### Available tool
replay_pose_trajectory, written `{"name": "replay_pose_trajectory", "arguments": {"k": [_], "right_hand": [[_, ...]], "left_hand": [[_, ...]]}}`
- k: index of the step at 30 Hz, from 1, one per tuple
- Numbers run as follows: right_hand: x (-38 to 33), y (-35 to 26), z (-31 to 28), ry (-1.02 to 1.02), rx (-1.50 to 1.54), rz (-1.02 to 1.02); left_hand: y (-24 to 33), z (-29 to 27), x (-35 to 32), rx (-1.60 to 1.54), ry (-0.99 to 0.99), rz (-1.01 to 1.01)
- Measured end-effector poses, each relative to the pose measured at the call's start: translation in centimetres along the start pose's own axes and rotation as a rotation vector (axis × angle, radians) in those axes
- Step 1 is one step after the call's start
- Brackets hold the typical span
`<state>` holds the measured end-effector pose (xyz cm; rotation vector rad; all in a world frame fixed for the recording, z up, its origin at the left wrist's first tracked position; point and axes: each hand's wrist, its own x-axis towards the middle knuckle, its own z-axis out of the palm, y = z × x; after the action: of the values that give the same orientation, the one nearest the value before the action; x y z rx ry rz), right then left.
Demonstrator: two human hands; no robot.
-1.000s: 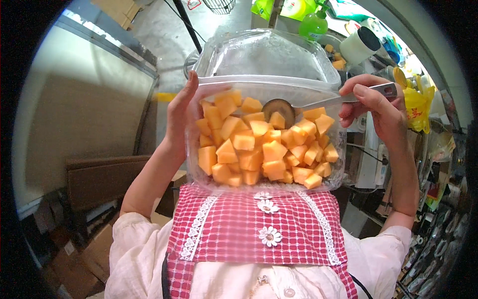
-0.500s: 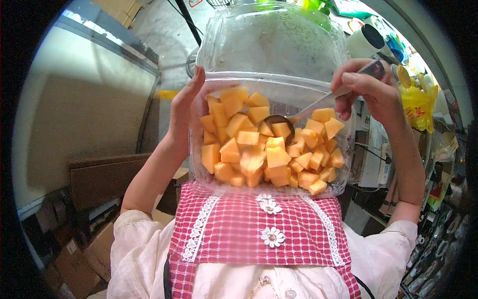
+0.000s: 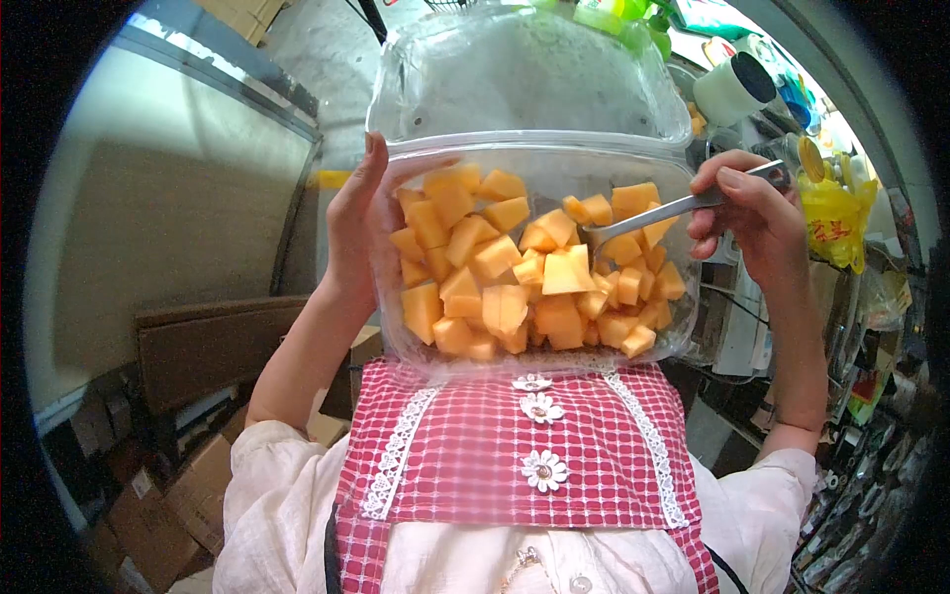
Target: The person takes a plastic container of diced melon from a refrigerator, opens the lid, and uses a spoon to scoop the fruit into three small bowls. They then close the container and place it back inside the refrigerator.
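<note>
My left hand (image 3: pixel 358 213) grips the left side of a clear plastic container (image 3: pixel 534 144), thumb up along the wall; its other fingers are hidden behind or below. Orange melon cubes (image 3: pixel 505 309) fill much of the container, heaped to the left and right. Its transparent lid (image 3: pixel 485 84) is hinged up at the far side. In my right hand (image 3: pixel 750 208), closed at the container's right edge, is a metal spoon (image 3: pixel 658 213) held by the handle. The spoon slants down leftward into the fruit, and cubes mostly hide its bowl.
Beyond the lid at right stand a white cylinder with a dark end (image 3: pixel 734 89) and green bottles (image 3: pixel 609 15). A yellow plastic bag (image 3: pixel 836 218) hangs at the right. Cardboard (image 3: pixel 213 351) leans at lower left, beside a pale panel (image 3: pixel 178 208). A red checked apron (image 3: pixel 495 445) is below the container.
My right hand has lowered and turned the spoon, so its bowl, visible before, is now mostly hidden among the cubes. Some cubes near it have shifted. The container has moved slightly up the picture.
</note>
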<state>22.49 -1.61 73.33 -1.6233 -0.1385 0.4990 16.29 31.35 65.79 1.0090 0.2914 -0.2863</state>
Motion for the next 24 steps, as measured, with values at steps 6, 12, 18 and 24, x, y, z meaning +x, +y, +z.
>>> {"name": "replay_pose_trajectory", "arguments": {"k": [6, 12, 18, 24], "right_hand": [[-3.0, -0.4, 0.6, 0.032, -0.170, -0.224], [-2.7, 0.2, 0.2, 0.181, -0.068, -0.146], [-2.4, 0.8, -0.9, 0.228, 0.047, -0.137], [-3.0, 0.1, -2.7, 0.372, 0.130, -0.225]], "left_hand": [[0.3, 0.3, -0.2, 0.035, 0.017, -0.002], [0.1, 0.6, -0.1, -0.034, -0.003, 0.007], [0.3, 0.6, 0.0, -0.018, -0.009, 0.019], [-0.3, -1.3, -0.4, -0.103, 0.102, 0.082]]}}
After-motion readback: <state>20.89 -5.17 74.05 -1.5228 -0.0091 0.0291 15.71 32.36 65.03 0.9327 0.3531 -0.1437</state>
